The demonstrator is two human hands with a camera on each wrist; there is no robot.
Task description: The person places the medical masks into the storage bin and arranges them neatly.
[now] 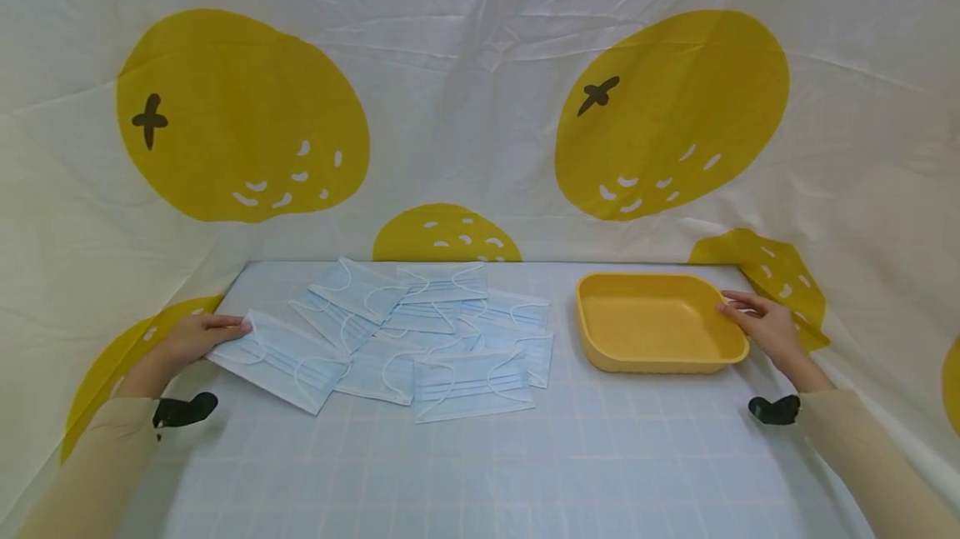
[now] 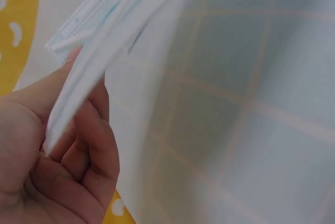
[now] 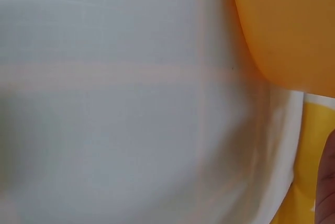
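At the left of the head view, my left hand pinches the near-left edge of a light blue face mask with white ear loops. The left wrist view has this mask edge-on between thumb and curled fingers. Several more face masks lie overlapping to its right. On the far right, my right hand grips the right rim of a yellow plastic tray, thumb over the edge. Only a sliver of that hand shows in the right wrist view, beside the tray's outer wall.
A pale table with a light grid pattern lies under everything. Behind and at both sides hangs a white curtain printed with large yellow fruit shapes. Inside the tray, the bare floor shows. Dark straps sit at both wrists.
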